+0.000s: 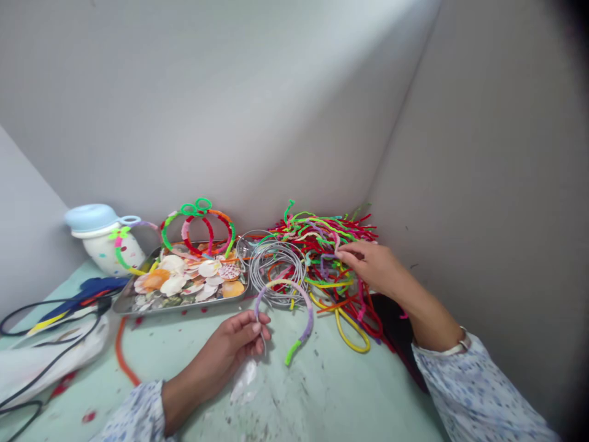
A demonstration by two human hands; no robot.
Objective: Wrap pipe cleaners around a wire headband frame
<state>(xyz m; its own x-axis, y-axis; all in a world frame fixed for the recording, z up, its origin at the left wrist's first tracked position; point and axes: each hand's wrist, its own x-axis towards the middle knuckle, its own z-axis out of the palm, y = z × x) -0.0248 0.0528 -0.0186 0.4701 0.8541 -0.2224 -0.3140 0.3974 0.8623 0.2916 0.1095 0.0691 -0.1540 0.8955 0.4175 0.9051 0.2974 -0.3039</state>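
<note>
My left hand (pixel 225 347) is closed on a curved wire hoop (pixel 308 310) above the table. Fuzzy pipe cleaner covers most of the hoop in lilac and cream, with bright green at its free end; bare grey wire shows at my fingers. At the right, my right hand (pixel 375 265) pinches a pale pink and lilac pipe cleaner (pixel 337 242) at the edge of a tangled pile of coloured pipe cleaners (pixel 304 228). My fingertips partly hide the pinched strand. Just behind the held hoop lies a coil of grey wire (pixel 255 270).
A metal tray (pixel 179 309) of seashells (pixel 172 283) carries colourful wrapped hoops (pixel 232 230). Left of it stand a white bottle with a blue lid (pixel 94 224) and pliers-like blue handles (pixel 87 291). Black cables (pixel 48 374) cross the left side. Grey walls close off the back and right.
</note>
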